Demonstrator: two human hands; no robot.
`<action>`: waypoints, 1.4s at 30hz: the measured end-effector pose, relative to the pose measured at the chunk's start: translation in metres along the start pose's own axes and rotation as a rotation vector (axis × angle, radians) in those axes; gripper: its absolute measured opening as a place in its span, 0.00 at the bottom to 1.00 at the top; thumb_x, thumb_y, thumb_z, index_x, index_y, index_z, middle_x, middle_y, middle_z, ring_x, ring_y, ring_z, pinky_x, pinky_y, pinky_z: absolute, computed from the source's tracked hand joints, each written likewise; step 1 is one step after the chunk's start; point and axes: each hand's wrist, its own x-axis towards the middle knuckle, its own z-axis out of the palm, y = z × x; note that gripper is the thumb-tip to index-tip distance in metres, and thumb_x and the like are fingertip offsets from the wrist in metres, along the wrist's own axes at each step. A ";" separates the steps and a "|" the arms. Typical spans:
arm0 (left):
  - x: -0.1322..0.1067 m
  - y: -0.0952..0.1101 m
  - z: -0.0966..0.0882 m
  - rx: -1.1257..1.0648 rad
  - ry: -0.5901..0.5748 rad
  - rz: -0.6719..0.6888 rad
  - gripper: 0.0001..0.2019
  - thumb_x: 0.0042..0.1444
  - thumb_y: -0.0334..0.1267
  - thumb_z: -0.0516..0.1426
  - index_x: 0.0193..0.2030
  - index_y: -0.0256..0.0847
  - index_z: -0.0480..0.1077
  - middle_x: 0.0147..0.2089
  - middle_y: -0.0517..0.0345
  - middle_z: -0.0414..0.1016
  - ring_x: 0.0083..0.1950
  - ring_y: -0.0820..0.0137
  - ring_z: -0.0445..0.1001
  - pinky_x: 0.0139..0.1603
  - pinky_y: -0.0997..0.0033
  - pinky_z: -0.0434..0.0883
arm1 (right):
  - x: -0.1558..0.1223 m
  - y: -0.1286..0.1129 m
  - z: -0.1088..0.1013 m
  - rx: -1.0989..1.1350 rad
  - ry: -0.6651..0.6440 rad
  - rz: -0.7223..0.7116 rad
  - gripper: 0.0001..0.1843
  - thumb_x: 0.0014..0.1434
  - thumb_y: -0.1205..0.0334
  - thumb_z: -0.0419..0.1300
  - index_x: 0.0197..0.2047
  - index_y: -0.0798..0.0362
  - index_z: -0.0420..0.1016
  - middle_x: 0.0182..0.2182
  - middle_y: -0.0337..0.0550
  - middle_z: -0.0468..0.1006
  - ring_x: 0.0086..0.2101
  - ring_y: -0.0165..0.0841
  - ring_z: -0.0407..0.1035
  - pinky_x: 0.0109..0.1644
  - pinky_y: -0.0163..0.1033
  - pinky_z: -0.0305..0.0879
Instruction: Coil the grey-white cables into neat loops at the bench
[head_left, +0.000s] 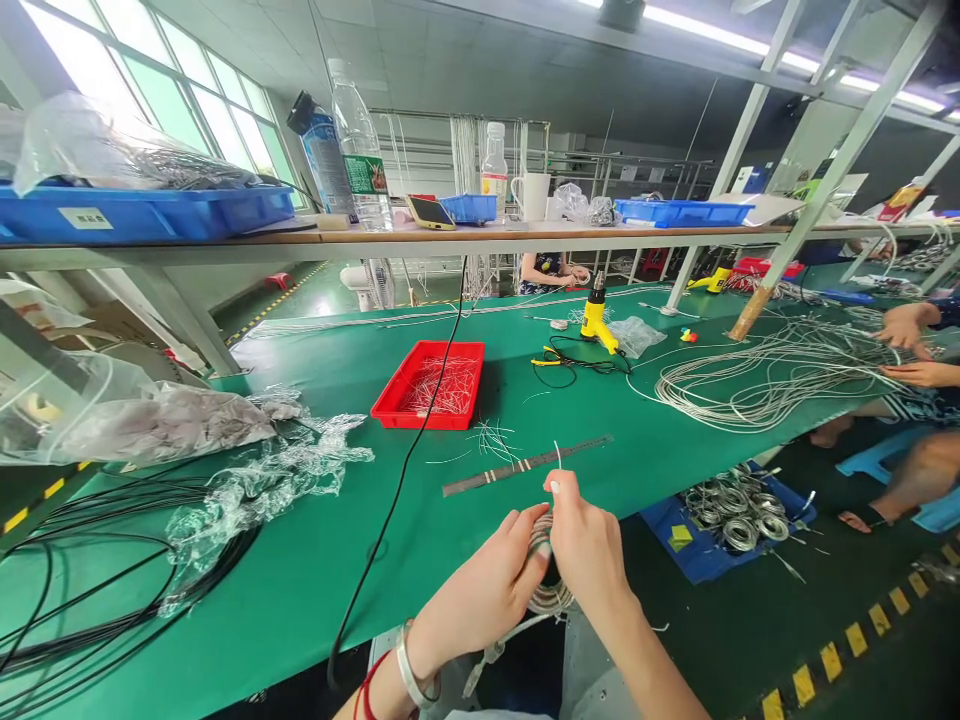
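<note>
My left hand [491, 580] and my right hand [585, 545] meet at the near edge of the green table [315, 560]. Both are closed on a small coil of grey wire [547, 595] held between them. My right thumb and forefinger pinch the wire's free end [557, 458], which sticks up above the hand. Just beyond my hands a long dark metal ruler [525, 465] lies flat on the table, with loose short wire pieces [491, 438] beside it.
A red tray [390, 405] of wire pieces, a yellow heat gun [596, 318], a big loose wire bundle [765, 375], crumpled plastic [262, 480] and black cables [90, 590] lie around. A blue bin of coils [731, 510] sits below the edge. Another person's hands [911, 345] work at right.
</note>
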 end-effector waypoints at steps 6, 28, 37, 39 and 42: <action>-0.001 -0.005 0.011 0.071 0.038 -0.006 0.23 0.68 0.44 0.41 0.66 0.37 0.51 0.58 0.43 0.65 0.58 0.62 0.67 0.58 0.57 0.67 | 0.002 -0.005 -0.001 -0.005 -0.065 0.136 0.14 0.65 0.68 0.42 0.45 0.53 0.68 0.22 0.40 0.80 0.21 0.35 0.75 0.22 0.35 0.44; 0.009 -0.018 0.000 0.112 0.354 -0.034 0.13 0.68 0.46 0.40 0.53 0.43 0.53 0.37 0.56 0.73 0.36 0.63 0.74 0.37 0.64 0.68 | -0.042 0.002 -0.052 0.642 0.207 -0.099 0.16 0.61 0.74 0.54 0.47 0.48 0.74 0.33 0.40 0.79 0.34 0.26 0.74 0.38 0.28 0.72; 0.008 -0.009 0.002 0.109 0.386 -0.011 0.09 0.68 0.44 0.41 0.38 0.46 0.55 0.36 0.59 0.73 0.35 0.66 0.73 0.34 0.68 0.67 | -0.035 -0.005 -0.042 0.523 0.251 -0.240 0.20 0.56 0.77 0.58 0.49 0.48 0.72 0.33 0.41 0.80 0.34 0.30 0.74 0.38 0.36 0.75; 0.006 -0.005 0.005 0.056 0.349 -0.025 0.08 0.68 0.43 0.42 0.46 0.46 0.57 0.36 0.60 0.73 0.34 0.66 0.73 0.35 0.68 0.67 | -0.034 -0.008 -0.034 0.480 0.298 -0.254 0.21 0.56 0.77 0.60 0.50 0.47 0.73 0.35 0.42 0.80 0.37 0.32 0.73 0.40 0.38 0.75; 0.003 0.000 0.009 -0.033 0.315 -0.014 0.10 0.67 0.43 0.44 0.52 0.47 0.57 0.44 0.58 0.75 0.41 0.67 0.74 0.41 0.67 0.69 | -0.032 -0.008 -0.027 0.440 0.334 -0.184 0.15 0.56 0.72 0.61 0.43 0.45 0.78 0.40 0.45 0.79 0.42 0.35 0.73 0.43 0.41 0.76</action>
